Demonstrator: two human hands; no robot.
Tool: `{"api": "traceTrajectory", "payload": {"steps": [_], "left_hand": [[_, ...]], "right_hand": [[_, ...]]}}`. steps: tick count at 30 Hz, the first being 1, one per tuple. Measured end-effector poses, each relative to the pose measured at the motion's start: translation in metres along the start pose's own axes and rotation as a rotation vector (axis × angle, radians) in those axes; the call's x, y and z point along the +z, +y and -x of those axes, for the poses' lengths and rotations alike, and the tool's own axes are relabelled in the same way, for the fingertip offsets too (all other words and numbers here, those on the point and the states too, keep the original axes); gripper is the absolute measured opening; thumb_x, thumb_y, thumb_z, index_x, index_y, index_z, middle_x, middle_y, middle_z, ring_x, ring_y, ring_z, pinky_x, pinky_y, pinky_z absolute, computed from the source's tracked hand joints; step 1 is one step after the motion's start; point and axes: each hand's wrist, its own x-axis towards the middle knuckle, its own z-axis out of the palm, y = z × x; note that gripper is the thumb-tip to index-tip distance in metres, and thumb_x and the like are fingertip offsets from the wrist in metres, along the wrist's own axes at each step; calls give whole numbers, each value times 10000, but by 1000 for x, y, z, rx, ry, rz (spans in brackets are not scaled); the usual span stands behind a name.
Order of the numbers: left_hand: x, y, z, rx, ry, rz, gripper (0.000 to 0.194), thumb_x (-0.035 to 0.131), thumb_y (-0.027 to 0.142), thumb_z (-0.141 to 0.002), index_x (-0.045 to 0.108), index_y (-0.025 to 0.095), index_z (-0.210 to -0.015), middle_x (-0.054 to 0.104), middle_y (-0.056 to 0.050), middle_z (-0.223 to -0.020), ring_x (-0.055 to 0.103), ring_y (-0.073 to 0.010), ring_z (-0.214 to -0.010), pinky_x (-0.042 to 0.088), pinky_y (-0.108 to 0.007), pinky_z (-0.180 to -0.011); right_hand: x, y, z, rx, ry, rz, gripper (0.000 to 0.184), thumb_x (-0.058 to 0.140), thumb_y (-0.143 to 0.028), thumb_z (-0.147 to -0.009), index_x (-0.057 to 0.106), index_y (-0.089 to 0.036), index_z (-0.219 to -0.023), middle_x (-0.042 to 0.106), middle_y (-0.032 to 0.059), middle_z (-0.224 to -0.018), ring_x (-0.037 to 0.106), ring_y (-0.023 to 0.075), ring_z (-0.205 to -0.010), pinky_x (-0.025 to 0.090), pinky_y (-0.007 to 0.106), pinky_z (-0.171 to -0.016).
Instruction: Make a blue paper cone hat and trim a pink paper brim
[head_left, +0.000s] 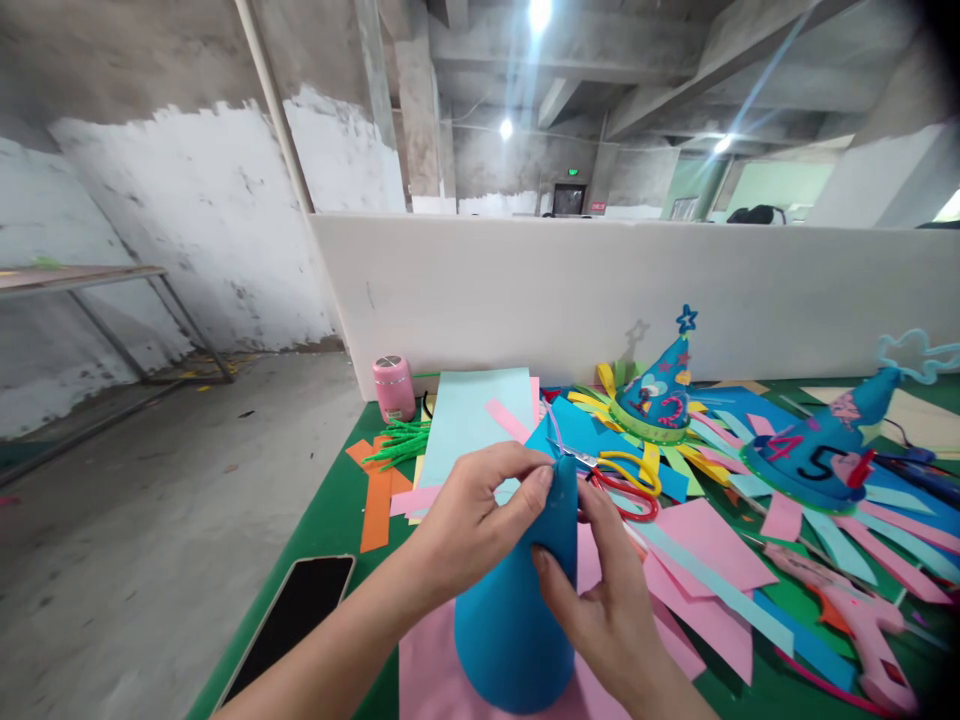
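A plain blue paper cone [510, 640] stands upright in front of me, its wide end down over pink paper. My left hand [491, 515] pinches the cone close to its tip between thumb and fingers. Lower on the right side, my right hand [604, 590] grips the cone, thumb in front and fingers partly hidden behind it. A thin purple strand [555, 425] shows just above the tip; whether it is attached cannot be told. Scissors with yellow handles [634, 468] and scissors with red handles [630, 500] lie just beyond the cone.
Two decorated blue party hats [652, 395] [817, 460] stand at the right among paper strips. A pink glue gun [847, 610] lies at the lower right. Green pipe cleaners [401, 442], a pink canister [394, 388] and a phone [296, 625] are on the left. A white partition [487, 290] borders the table's back.
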Motion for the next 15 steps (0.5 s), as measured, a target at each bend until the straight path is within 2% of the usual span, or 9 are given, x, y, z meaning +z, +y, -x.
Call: {"api": "traceTrajectory", "payload": {"steps": [7,15], "left_hand": [[6,-9,1,120,108,-65,209,483,253,-896,651,144,-837,637,-13,-757,557,-91,-702,432,-194,-671],[18,-27,16,45,164,125,227,546,280,-875,652,159,-1036,673,-55,-956,604,-117,-866,473,-211,-797]], "right_hand": [[-1,1,1,34,-28,0,594,584,-244,-826,365,-316,-1374,566,62,-1202,577,230,-1039,537,404,-873],[-2,-3,-4,61,-53,-5,540,582,-280,-834,399,-310,-1340,590,56,-1151,597,222,-993,547,386,-836]]}}
